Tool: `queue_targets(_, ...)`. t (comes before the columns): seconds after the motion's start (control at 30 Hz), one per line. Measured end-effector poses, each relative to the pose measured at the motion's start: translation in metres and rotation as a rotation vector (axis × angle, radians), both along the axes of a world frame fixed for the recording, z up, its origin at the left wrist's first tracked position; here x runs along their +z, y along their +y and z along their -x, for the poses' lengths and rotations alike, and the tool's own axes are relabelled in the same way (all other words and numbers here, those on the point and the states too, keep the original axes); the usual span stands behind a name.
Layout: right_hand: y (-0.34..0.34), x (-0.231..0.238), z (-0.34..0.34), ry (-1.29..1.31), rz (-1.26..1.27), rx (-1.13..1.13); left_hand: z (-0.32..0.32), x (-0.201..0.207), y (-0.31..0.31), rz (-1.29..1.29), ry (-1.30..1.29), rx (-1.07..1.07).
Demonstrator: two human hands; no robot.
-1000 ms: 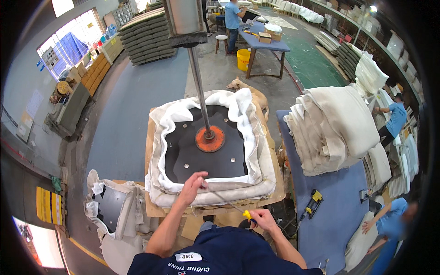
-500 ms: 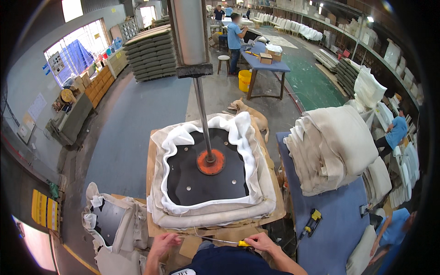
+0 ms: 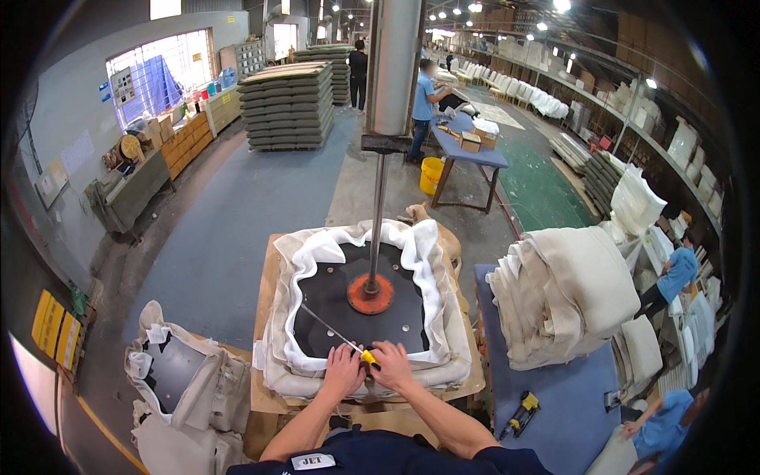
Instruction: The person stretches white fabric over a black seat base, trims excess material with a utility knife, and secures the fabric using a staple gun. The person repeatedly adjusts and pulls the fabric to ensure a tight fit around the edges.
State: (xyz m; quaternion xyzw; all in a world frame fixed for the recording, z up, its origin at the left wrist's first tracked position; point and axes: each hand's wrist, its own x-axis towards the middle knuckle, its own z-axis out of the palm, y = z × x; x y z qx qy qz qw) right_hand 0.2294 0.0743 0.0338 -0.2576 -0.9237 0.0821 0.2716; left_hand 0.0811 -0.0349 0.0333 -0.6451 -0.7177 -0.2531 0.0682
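Note:
A cushion seat wrapped in beige fabric (image 3: pixel 309 378) with a ruffled white lining (image 3: pixel 435 317) sits in front of me, its black panel (image 3: pixel 324 289) facing up. A press rod with an orange round foot (image 3: pixel 370 294) stands on that panel. At the near edge my right hand (image 3: pixel 391 367) is closed around a screwdriver (image 3: pixel 369 359) with a yellow handle; its long thin shaft slants over the panel to the far left. Close beside it, my left hand (image 3: pixel 343 372) bends its fingers over the fabric edge, gripping it. The fingertips are partly hidden.
To the right, a blue table (image 3: pixel 558 396) bears a pile of beige covers (image 3: pixel 554 297) and a yellow-black power tool (image 3: pixel 520 414). More covered panels (image 3: pixel 186 372) lie at the lower left. A dog (image 3: pixel 417 212) rests behind the press. Co-workers (image 3: pixel 423 99) stand farther off.
Both hands have moved forward from near my body onto the cushion's near edge. The screwdriver came along in my right hand, its shaft now over the black panel. The head view has shifted.

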Motion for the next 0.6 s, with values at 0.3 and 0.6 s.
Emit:
queue_targets(0.3, 0.023, -0.013, 0.009, -0.167, 0.574, -0.005, -0.003, -0.016, 0.008, 0.133, -0.045, -0.04)
queue_targets(0.6, 0.032, -0.008, 0.016, -0.225, 0.709, -0.014, 0.004, -0.022, 0.008, 0.12, -0.095, -0.067)
